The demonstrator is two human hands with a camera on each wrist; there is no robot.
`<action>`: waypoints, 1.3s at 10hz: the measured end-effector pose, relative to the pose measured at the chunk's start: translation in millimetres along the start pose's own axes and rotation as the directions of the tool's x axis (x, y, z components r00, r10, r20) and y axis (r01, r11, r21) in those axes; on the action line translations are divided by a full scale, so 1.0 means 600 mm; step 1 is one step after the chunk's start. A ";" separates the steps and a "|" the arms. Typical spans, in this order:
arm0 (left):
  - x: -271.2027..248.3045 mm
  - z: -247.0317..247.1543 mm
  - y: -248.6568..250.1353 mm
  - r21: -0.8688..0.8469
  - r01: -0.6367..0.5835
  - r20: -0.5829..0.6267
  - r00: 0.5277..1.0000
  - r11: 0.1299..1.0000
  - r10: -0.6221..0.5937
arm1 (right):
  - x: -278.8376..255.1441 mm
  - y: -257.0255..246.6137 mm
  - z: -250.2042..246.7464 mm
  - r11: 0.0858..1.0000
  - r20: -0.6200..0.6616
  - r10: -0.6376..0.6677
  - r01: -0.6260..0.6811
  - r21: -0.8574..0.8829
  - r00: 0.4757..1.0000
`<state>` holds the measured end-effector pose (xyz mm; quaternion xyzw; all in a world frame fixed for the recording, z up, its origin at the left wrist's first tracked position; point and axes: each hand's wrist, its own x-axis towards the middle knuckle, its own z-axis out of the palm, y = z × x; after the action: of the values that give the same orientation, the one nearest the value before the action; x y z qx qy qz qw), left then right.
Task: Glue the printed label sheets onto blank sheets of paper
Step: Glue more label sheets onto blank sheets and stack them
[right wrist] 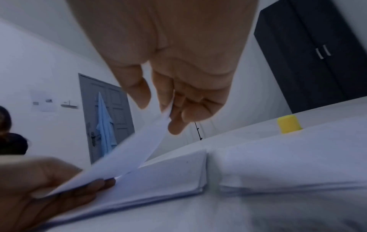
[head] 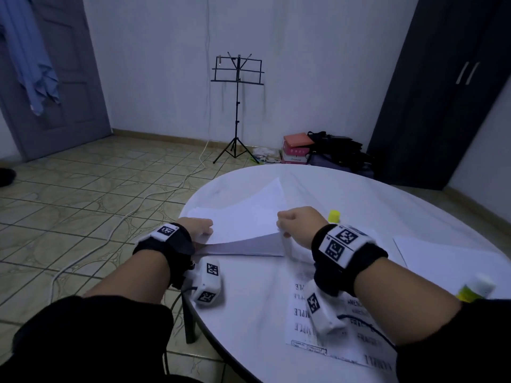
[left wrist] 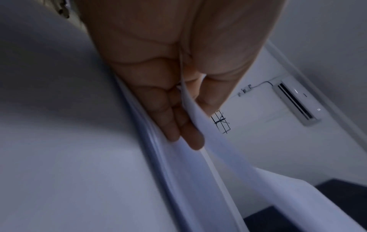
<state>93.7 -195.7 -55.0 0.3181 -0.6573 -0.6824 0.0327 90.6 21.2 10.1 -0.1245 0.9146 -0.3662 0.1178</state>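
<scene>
While I've got both hands on the top blank sheet (head: 249, 217), I'd say I'm at the "grab a backing page" step. My left hand (head: 199, 228) has its grip pinched on the near left corner, thumb on top and fingers (left wrist: 178, 125) underneath, and my right hand (head: 293, 225) is pinching the near right corner the same way. That sheet is peeled up off the stack of blank paper (right wrist: 168, 180) at the left side of the worktop (head: 249, 313), near edge raised, far end still down I think.

The printed label sheet (head: 331, 327) is lying flat closer to me, under my right wrist. The glue stick (head: 475, 288) sits off to the right, its yellow cap (head: 333, 216) standing separately just past my right hand.

Next move, I reckon: lift only this one page clear without dragging the one below, and lay it flat near the labels.
</scene>
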 end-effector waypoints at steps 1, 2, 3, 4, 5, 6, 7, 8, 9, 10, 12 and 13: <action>-0.044 0.019 0.030 0.381 -0.127 0.083 0.991 0.916 0.103 | -0.033 0.037 -0.008 0.998 -0.151 0.015 -0.005 0.062 0.988; -0.058 0.032 0.033 0.570 -0.352 0.237 0.935 0.742 0.262 | -0.067 0.060 -0.028 0.983 -0.253 0.031 0.016 0.182 0.967; -0.090 0.043 0.029 0.382 -0.391 0.311 0.908 0.837 0.282 | -0.119 0.089 -0.059 0.968 -0.303 0.073 0.006 0.250 0.950; -0.126 0.057 0.007 0.377 -0.419 0.384 0.882 0.826 0.272 | -0.173 0.132 -0.092 0.949 -0.247 0.195 -0.119 0.291 0.949; -0.173 0.079 -0.009 0.421 -0.460 0.477 0.845 0.782 0.240 | -0.225 0.178 -0.114 0.938 -0.144 0.289 -0.250 0.242 0.946; -0.215 0.102 -0.025 0.540 -0.494 0.547 0.821 0.681 0.163 | -0.257 0.217 -0.128 0.928 -0.100 0.344 -0.323 0.185 0.933; -0.239 0.124 -0.035 0.627 -0.547 0.586 0.801 0.555 0.127 | -0.278 0.238 -0.130 0.911 -0.053 0.406 -0.399 0.104 0.912; -0.244 0.138 -0.044 0.688 -0.589 0.620 0.780 0.423 0.078 | -0.287 0.248 -0.124 0.898 -0.012 0.439 -0.438 0.028 0.898; -0.245 0.148 -0.049 0.712 -0.602 0.635 0.772 0.361 0.036 | -0.288 0.253 -0.116 0.888 0.006 0.457 -0.455 -0.065 0.890; -0.242 0.153 -0.052 0.715 -0.608 0.646 0.764 0.345 0.006 | -0.287 0.256 -0.112 0.876 -0.016 0.469 -0.467 -0.123 0.883; -0.237 0.155 -0.057 0.744 -0.623 0.647 0.763 0.241 -0.023 | -0.282 0.268 -0.110 0.880 -0.026 0.459 -0.458 -0.123 0.888; -0.234 0.154 -0.056 0.739 -0.629 0.653 0.757 0.239 -0.026 | -0.281 0.270 -0.111 0.882 -0.012 0.458 -0.456 -0.118 0.889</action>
<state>174.0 -45.1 -37.2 -0.0744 -0.9545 -0.2020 -0.2063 205.8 230.2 -35.7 0.0848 0.9372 -0.2724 0.2007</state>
